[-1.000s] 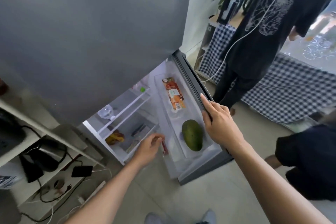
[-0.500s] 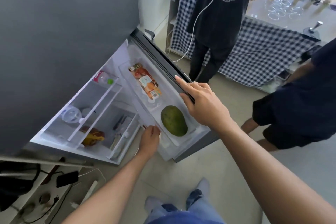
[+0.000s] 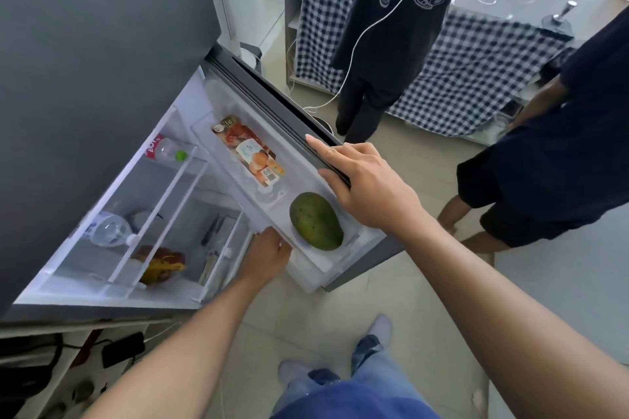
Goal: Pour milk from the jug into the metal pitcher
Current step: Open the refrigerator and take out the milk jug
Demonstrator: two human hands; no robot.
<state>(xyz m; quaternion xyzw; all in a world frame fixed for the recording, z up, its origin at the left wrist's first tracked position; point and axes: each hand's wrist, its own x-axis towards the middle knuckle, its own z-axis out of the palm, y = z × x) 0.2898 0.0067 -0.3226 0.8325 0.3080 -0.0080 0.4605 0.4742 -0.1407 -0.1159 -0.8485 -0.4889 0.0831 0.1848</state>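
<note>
No milk jug or metal pitcher shows in the head view. A grey fridge stands with its lower door (image 3: 272, 92) swung open. My right hand (image 3: 371, 187) grips the top edge of that door, fingers stretched along the seal. My left hand (image 3: 267, 255) reaches low beside the door shelf (image 3: 306, 269), just left of a green mango (image 3: 316, 221). Its fingers curl out of sight under the shelf's rim, so what they touch is hidden. A juice carton (image 3: 250, 151) lies in the door shelf above the mango.
Inside the fridge are a bottle with a green cap (image 3: 166, 150), a clear bottle (image 3: 109, 230) and a bag of fruit (image 3: 160, 264). A person in black (image 3: 401, 10) and a second person (image 3: 561, 146) stand close on the right by a checked tablecloth (image 3: 476, 78). A shelf with cables (image 3: 68, 360) is lower left.
My view has dropped and swung left, bringing the fridge closer. My left hand moved right from the inner shelves to the door shelf's lower edge. My right hand stays on the door.
</note>
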